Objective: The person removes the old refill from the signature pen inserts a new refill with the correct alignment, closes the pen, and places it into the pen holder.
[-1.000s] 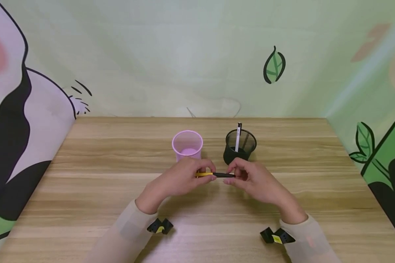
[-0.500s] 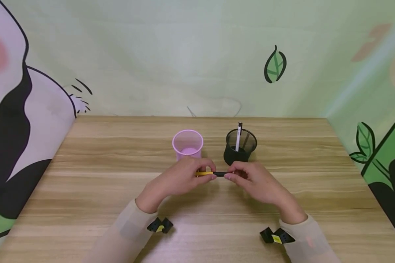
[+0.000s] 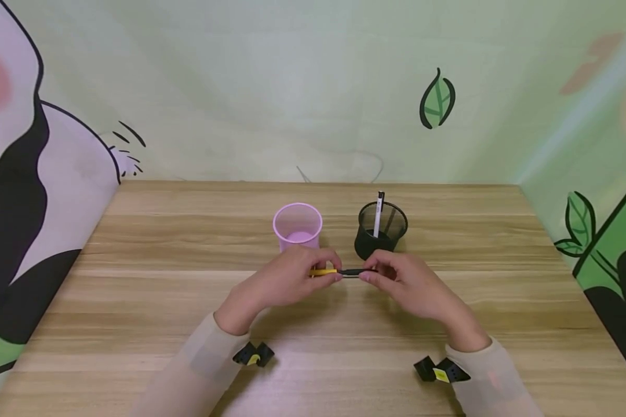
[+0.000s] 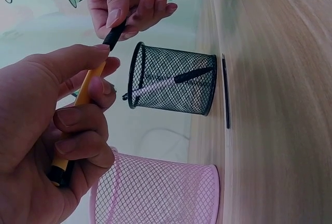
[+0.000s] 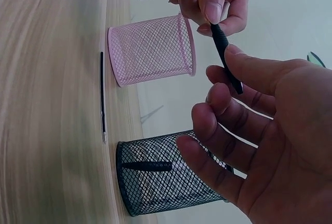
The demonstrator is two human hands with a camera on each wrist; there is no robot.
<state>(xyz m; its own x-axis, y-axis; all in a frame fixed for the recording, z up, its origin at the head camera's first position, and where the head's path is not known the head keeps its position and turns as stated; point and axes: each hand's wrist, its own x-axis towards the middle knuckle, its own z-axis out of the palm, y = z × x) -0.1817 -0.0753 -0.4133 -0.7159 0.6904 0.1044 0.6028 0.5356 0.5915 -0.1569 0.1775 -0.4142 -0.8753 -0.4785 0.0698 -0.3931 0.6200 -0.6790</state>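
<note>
Head view: left fingers [image 3: 326, 282] and right fingers [image 3: 379, 282] pinch a yellow-black pen [image 3: 350, 271], its yellow end hidden.

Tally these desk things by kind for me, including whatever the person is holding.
Mesh cups: 2, the pink cup and the black cup
Pens: 2, the yellow-and-black pen and the white-and-black pen
Thin rods: 1, the loose dark rod, perhaps a pen refill
Total: 5
</note>
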